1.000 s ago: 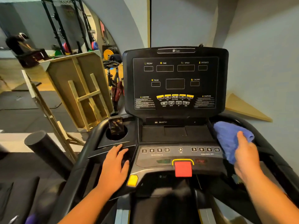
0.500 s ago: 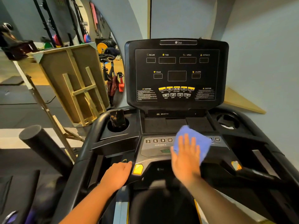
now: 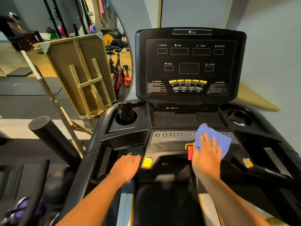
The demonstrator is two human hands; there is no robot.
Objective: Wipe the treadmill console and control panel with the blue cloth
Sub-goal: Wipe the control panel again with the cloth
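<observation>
The black treadmill console [image 3: 190,66] stands upright ahead with dark displays and yellow buttons. Below it lies the grey control panel [image 3: 167,141] with number keys and a red stop key [image 3: 189,152]. My right hand [image 3: 206,157] lies flat, fingers spread, pressing the blue cloth [image 3: 216,141] onto the right half of that panel, hiding most of the right number keys. My left hand [image 3: 127,166] is curled around the left handlebar grip, next to a yellow button [image 3: 147,162].
A dark phone [image 3: 125,112] stands in the left cup holder; the right cup holder [image 3: 239,118] holds a scrap of paper. A wooden frame [image 3: 84,75] leans at left, with a black foam roller [image 3: 52,137] beside the treadmill. A grey wall is close on the right.
My right hand swept the cloth from the right tray leftwards onto the control panel's middle, then back a little to the right. My left hand slid from the left tray down to the grip.
</observation>
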